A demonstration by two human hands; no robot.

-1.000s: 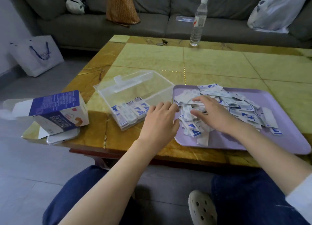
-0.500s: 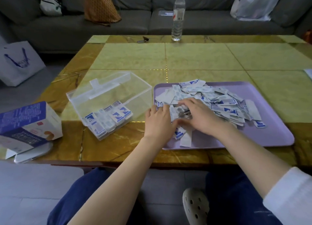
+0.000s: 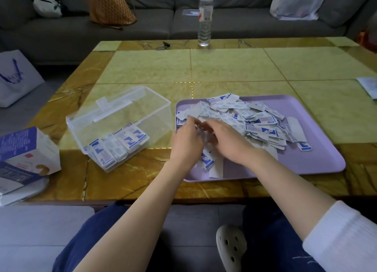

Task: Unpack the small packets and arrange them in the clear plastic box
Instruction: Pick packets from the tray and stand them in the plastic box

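Lying heaped on the lilac tray point(image 3: 306, 159), the small packets point(image 3: 255, 118) cover its left and middle. Both hands are sunk in the heap's left end: the left hand point(image 3: 186, 143) is at the tray's left rim and the right hand point(image 3: 230, 143) just beside it. Their fingers are bent into the packets, but blur hides whether either pinches one. Left of the tray on the bench point(image 3: 142, 67) stands the clear plastic box point(image 3: 122, 116), with a row of packets along its near wall. A blue-and-white carton point(image 3: 26, 149) lies farther left.
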